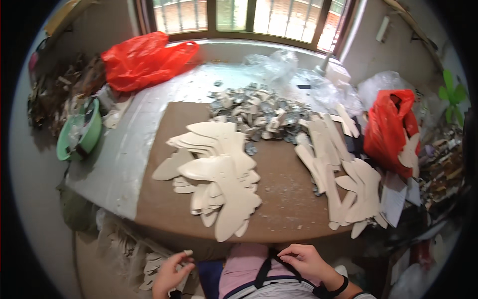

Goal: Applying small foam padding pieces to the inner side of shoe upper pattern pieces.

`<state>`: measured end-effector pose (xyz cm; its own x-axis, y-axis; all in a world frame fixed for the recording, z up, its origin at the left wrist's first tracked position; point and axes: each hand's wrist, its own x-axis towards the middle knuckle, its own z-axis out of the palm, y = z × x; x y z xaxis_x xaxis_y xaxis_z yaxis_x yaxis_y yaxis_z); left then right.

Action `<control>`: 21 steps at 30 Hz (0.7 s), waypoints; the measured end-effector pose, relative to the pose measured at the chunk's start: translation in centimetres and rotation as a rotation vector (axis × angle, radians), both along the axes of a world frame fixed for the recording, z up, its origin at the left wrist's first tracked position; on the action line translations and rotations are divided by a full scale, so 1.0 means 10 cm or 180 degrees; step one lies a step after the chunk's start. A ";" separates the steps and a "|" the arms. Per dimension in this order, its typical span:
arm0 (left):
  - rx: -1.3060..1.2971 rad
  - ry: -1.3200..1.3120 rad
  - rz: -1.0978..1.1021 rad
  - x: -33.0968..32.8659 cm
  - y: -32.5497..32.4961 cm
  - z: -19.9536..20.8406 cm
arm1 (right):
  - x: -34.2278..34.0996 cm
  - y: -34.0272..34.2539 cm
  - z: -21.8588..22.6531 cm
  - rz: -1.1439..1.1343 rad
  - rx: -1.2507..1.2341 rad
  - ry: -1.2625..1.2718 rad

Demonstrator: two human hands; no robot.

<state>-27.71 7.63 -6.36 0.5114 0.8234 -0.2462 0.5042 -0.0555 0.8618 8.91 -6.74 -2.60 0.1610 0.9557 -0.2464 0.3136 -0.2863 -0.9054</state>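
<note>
Just below the table's front edge, my left hand [172, 273] hangs with thumb and fingers apart, nothing held between them; a pale cover sits on one fingertip. Over my lap is my right hand [304, 261], its thumb and fingertips drawn together beside a dark strap [263, 273]. Whether those fingers pinch anything small is not visible. Ahead of my hands lies an overlapping pile of cream, flat, foot-shaped pieces [230, 197] on a brown board [284, 199]. More long cream pieces [366, 192] are stacked to the right. Behind them is a heap of small grey-and-cream parts [264, 112].
A red plastic bag [142, 60] lies at the back left, above a green basin [79, 130]. Another red bag [391, 127] stands on the right, near clear plastic bags [383, 82] and a green fan [452, 94]. Cream pieces [154, 269] lie low at the left.
</note>
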 end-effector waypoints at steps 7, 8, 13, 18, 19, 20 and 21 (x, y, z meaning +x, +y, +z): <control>-0.0886 0.2538 -0.2006 0.61 -0.63 -0.36 | 0.42 -1.55 -0.97 -0.0880 -0.1310 -0.0776; -0.1048 0.2596 -0.2171 0.62 -0.65 -0.38 | 0.43 -1.87 -1.19 -0.0736 -0.1376 -0.1150; -0.1078 0.1926 -0.1677 0.78 -0.49 -0.33 | 0.32 -2.77 -1.83 -0.1117 -0.2553 -0.0137; -0.1049 0.1520 -0.1374 0.98 -0.29 -0.22 | 0.18 -3.32 -2.20 -0.0692 -0.2307 -0.0147; -0.1044 0.1492 -0.1318 1.00 -0.26 -0.19 | 0.19 -3.23 -2.16 -0.0714 -0.2529 -0.0092; -0.1029 0.1477 -0.1274 1.01 -0.26 -0.16 | 0.20 -3.14 -2.10 -0.0713 -0.2632 -0.0055; -0.1014 0.1466 -0.1231 1.03 -0.22 -0.14 | 0.22 -3.00 -2.03 -0.0721 -0.2684 -0.0037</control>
